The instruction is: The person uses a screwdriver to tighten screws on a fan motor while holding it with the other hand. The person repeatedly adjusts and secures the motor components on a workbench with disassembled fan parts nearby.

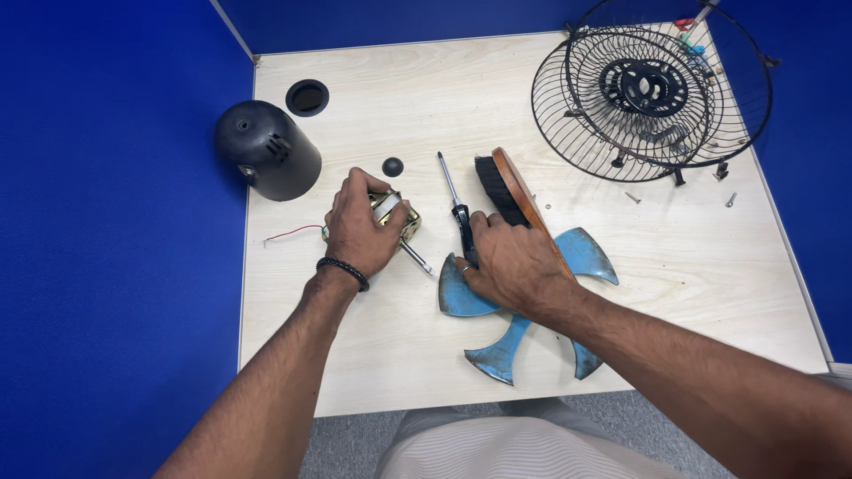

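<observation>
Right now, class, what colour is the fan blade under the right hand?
Blue, with worn patches; the fan blade shows best in the head view.

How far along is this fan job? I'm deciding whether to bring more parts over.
Already apart: the wire guards, blue blade and black motor cover lie separately on the table, with loose screws beside the guards. In hand: the left hand grips the bare motor; the right hand rests on the screwdriver beside a brush. The motor itself looks unopened.

Bare forearms, a black beaded bracelet [343, 270] on the left wrist, pale striped trousers [524, 448].
</observation>
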